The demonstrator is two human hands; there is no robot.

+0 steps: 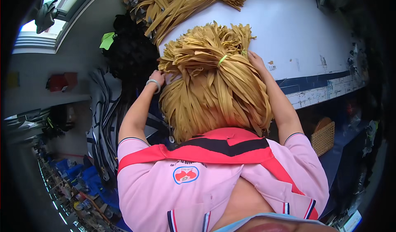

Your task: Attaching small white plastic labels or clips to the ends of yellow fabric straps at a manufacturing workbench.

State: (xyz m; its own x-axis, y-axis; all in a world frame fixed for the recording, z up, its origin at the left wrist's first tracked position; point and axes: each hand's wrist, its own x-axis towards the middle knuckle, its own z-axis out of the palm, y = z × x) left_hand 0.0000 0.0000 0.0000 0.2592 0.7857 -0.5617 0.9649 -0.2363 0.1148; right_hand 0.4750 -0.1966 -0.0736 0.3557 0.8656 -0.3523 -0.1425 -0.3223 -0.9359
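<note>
tan strips (241,79) lie between left hand (157,77) and right hand (256,61).

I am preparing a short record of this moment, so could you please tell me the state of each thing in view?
Near strip bundle: gathered, loose ends hanging down.
Green tie: fastened around the near bundle.
Far strip pile: lying on the table.
White table: scuffed toward its near edge.
Left hand: at the bundle's left side, grip unclear.
Right hand: at its right side, grip unclear.
Bracelet: worn.
</note>
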